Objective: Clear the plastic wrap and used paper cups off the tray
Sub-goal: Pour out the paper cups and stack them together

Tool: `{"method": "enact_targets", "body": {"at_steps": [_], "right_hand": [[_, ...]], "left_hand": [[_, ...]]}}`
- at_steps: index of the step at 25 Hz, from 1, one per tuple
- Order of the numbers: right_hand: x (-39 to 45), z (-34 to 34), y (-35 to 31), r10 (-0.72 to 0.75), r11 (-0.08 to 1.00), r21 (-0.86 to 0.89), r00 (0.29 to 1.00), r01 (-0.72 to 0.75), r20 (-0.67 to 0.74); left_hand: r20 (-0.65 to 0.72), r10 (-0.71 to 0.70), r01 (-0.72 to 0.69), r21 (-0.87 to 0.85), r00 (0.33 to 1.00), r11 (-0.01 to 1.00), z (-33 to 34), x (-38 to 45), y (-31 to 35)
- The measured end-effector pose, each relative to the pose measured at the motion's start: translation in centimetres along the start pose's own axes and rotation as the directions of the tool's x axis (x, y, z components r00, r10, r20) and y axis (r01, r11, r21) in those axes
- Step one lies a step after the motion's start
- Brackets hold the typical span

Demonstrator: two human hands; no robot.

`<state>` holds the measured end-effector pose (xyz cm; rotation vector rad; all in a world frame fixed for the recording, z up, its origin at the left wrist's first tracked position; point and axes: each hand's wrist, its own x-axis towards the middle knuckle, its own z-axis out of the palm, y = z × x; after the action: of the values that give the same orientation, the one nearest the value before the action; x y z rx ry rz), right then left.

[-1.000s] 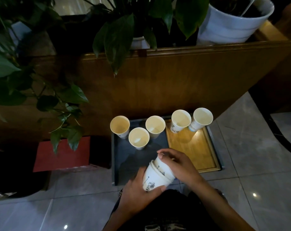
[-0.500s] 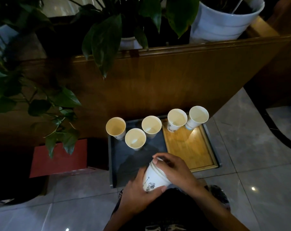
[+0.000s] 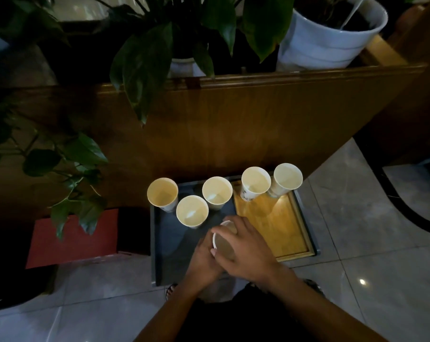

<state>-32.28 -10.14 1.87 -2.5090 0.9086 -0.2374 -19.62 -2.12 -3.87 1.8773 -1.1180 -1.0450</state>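
A dark tray (image 3: pixel 168 262) with a bamboo inset (image 3: pixel 280 225) lies on the floor. Several white paper cups stand upright along its far side: one at the left (image 3: pixel 162 193), one nearer me (image 3: pixel 192 210), one in the middle (image 3: pixel 216 192), and two on the bamboo part (image 3: pixel 255 180) (image 3: pixel 288 176). Over the tray's near part I hold nested paper cups (image 3: pixel 223 244), mouth up. My left hand (image 3: pixel 204 260) grips them from the left and below. My right hand (image 3: pixel 248 248) wraps over them from the right. I see no plastic wrap.
A wooden planter wall (image 3: pixel 233 124) rises right behind the tray, with a white pot (image 3: pixel 327 43) and big leaves (image 3: pixel 144 70) above. A red box (image 3: pixel 73 240) sits left of the tray. Grey tiled floor (image 3: pixel 357 218) lies to the right.
The held cups have gone from tilted on their side to mouth up, pushed fully together. My right hand has moved over their right side. The view shifted slightly.
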Motion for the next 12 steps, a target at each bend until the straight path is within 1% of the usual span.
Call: {"method": "enact_targets", "body": {"at_steps": [3, 5, 6, 8, 9, 10, 11, 12], "right_hand": [[0.6, 1.2, 1.1, -0.006, 0.995, -0.098, 1.000, 0.006, 0.003], [0.7, 2.2, 1.4, 0.008, 0.991, -0.133, 1.000, -0.006, 0.017], [0.7, 2.6, 1.4, 0.019, 0.990, -0.140, 0.999, -0.015, 0.026], [0.5, 3.5, 1.5, 0.043, 0.989, -0.143, 0.998, -0.037, 0.040], [0.3, 4.0, 1.6, 0.055, 0.988, -0.145, 0.998, -0.049, 0.037], [-0.1, 4.5, 1.7, 0.061, 0.987, -0.147, 0.998, -0.057, 0.019], [-0.6, 5.0, 1.9, 0.061, 0.988, -0.142, 0.998, -0.063, -0.017], [-1.0, 5.4, 2.1, 0.060, 0.989, -0.129, 0.996, -0.068, -0.067]], "left_hand": [[0.018, -0.070, 0.070, -0.038, 0.997, 0.997, 0.9, 0.9, -1.9], [0.025, -0.100, 0.101, -0.050, 0.995, 0.994, 1.8, 1.3, -2.9], [0.006, -0.125, 0.125, -0.059, 0.992, 0.990, 2.5, 1.3, -3.5], [-0.084, -0.245, 0.237, -0.095, 0.966, 0.967, 4.0, 1.3, -4.7], [-0.060, -0.291, 0.283, -0.118, 0.955, 0.952, 4.3, 1.1, -5.0], [-0.020, -0.263, 0.260, -0.096, 0.965, 0.961, 4.6, 0.7, -5.8], [-0.009, -0.233, 0.231, -0.098, 0.972, 0.968, 4.8, 0.6, -6.1], [-0.043, -0.179, 0.178, -0.023, 0.983, 0.984, 5.2, 0.7, -6.2]]}}
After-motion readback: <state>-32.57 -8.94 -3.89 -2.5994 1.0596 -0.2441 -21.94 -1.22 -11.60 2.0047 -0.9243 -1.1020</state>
